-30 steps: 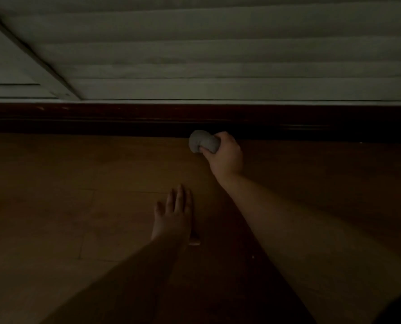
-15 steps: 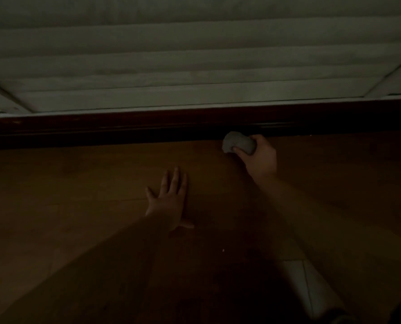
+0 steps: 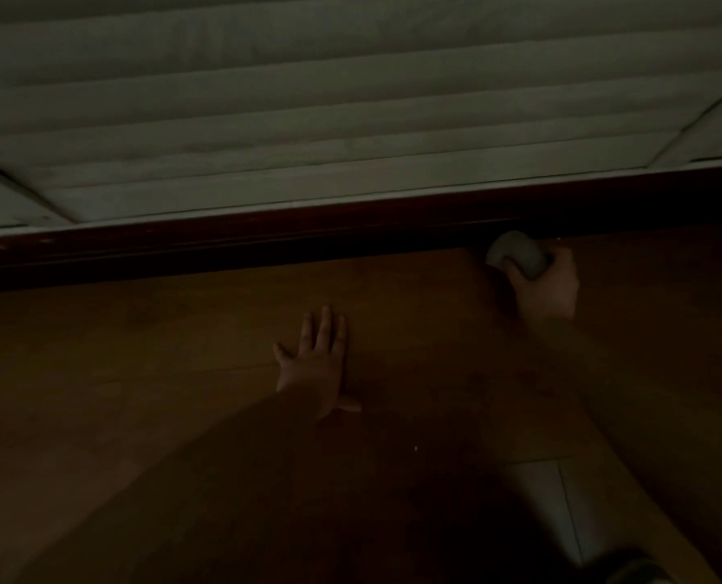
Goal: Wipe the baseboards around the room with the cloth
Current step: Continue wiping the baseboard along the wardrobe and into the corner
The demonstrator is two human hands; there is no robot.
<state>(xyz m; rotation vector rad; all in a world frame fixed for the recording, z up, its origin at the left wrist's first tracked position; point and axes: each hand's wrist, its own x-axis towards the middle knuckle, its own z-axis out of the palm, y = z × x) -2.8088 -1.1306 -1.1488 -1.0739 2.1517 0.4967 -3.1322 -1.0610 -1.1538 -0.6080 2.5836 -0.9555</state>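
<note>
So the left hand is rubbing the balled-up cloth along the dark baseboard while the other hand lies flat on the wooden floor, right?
Not quite: the head view shows the right hand gripping the balled-up cloth at the foot of the dark baseboard. The left hand is the one lying flat on the wooden floor, fingers spread. The rest holds.

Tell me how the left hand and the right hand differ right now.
The left hand lies flat on the wooden floor, fingers straight, holding nothing; the right hand grips the bunched cloth. The right hand is at the dark baseboard; the left rests apart from it. Both are bare.
</note>
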